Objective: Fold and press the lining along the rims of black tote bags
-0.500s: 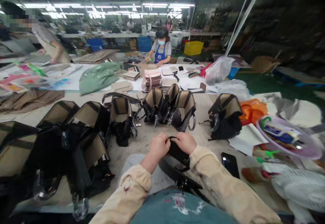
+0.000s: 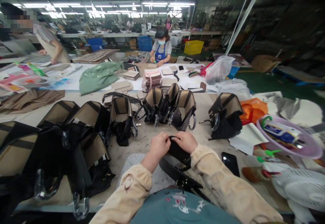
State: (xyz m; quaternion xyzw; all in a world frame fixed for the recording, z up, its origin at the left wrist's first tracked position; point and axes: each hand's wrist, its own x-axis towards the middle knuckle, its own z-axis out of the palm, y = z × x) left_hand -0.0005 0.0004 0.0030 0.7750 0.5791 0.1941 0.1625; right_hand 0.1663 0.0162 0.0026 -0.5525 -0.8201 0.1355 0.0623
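My left hand (image 2: 159, 145) and my right hand (image 2: 186, 141) are both closed on the top end of a black leather strap (image 2: 177, 164), pinching it between them just above the table edge. The strap runs down from my hands towards my lap, where its lower end lies over a grey pad (image 2: 157, 176). Right in front of my hands stand several black handbags with tan lining (image 2: 167, 107), open side up.
More open black bags (image 2: 76, 132) crowd the left of the worktable (image 2: 203, 129); another bag (image 2: 224, 115) is at right. A black phone (image 2: 230, 163), a purple basin (image 2: 289, 137) and a white fan (image 2: 302, 190) sit at right. Other people work at tables behind.
My hands have stayed at the same place on the strap; only the view has shifted slightly.
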